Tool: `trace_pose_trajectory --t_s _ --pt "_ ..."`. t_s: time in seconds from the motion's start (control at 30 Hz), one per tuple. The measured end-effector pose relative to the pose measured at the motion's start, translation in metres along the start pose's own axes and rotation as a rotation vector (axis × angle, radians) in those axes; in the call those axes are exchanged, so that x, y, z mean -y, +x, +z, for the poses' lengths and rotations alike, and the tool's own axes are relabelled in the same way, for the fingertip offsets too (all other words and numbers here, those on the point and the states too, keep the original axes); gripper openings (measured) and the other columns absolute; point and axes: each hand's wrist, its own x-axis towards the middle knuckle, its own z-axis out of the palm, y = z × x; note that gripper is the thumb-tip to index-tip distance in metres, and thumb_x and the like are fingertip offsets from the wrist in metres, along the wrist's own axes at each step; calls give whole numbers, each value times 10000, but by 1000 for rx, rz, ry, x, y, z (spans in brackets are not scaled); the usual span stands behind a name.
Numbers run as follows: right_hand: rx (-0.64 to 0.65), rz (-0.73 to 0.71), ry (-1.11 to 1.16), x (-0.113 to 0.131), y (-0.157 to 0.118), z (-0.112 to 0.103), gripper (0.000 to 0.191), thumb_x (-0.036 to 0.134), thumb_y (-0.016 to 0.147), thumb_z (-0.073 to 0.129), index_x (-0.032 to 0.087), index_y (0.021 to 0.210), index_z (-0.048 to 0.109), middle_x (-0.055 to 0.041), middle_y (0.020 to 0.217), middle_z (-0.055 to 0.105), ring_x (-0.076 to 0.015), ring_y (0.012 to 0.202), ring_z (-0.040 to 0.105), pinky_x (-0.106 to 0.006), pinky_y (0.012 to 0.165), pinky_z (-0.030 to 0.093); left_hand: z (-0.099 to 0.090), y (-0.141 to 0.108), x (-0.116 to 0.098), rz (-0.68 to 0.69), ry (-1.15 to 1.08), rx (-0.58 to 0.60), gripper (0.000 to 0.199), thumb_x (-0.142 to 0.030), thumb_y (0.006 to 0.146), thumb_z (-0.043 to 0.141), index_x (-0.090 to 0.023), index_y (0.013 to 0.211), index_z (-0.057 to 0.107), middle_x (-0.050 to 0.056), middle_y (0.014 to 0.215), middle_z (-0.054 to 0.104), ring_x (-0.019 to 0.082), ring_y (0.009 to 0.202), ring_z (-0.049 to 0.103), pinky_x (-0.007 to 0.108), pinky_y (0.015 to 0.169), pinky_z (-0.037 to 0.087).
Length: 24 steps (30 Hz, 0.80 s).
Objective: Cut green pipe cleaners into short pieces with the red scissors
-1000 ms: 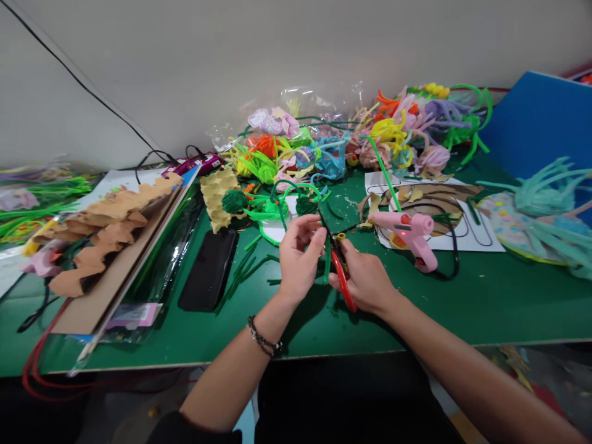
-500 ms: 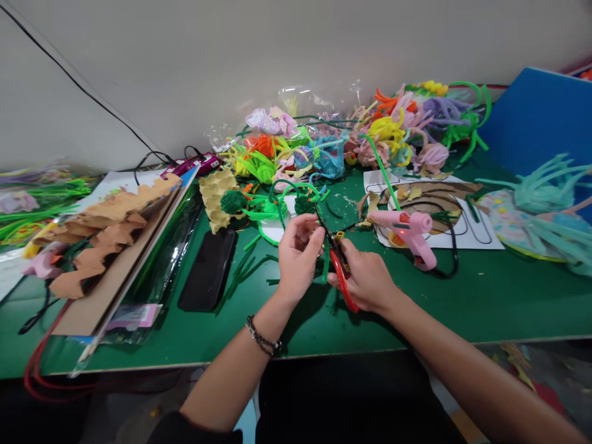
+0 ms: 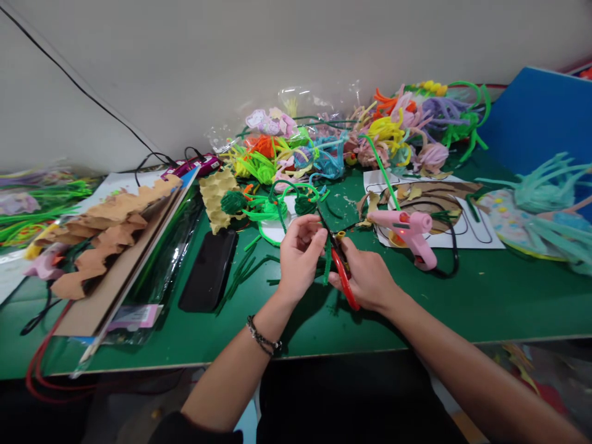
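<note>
My right hand [image 3: 370, 279] is closed round a pair of red-handled scissors [image 3: 341, 271], whose dark blades point up and left toward my left fingertips. Pinched in my left hand [image 3: 300, 254] is a green pipe cleaner [image 3: 327, 266], hanging down between the two hands beside the scissors. The fingers partly hide it. Just beyond my left hand lies a white piece [image 3: 272, 232] with green pipe-cleaner shapes on it. A dark green ball [image 3: 304, 205] sits right above my left fingertips, and another dark green ball [image 3: 232, 201] is farther left.
A pink glue gun [image 3: 409, 233] with a lit red light lies right of my hands. Left are a black phone [image 3: 208, 270], green cut strips [image 3: 238, 277] and cardboard pieces [image 3: 99, 253]. Colourful pipe-cleaner bundles [image 3: 272, 154] line the wall; a blue board [image 3: 539, 129] leans at right.
Both hands stay in almost the same place. The scissors have shifted very slightly right, and the left fingers remain at the pipe cleaner.
</note>
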Motion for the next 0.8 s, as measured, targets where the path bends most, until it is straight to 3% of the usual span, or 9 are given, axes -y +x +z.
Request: trace_pose_trajectory --t_s 0.6,0.8 --pt "-39 16 -54 -1 0 1 382 504 769 362 148 873 453 -50 562 603 -226 539 593 -241 467 231 0 1 -2 -9 8 -25 259 -330 650 666 -199 829 531 -51 633 507 26 471 418 118 402 358" --pt "-97 -40 -6 -3 -1 3 398 509 738 390 151 907 428 -36 572 601 -215 538 585 -237 468 253 1 0 -1 -14 -14 -3 272 -337 639 676 -192 823 538 -43 637 509 28 485 429 116 406 365"
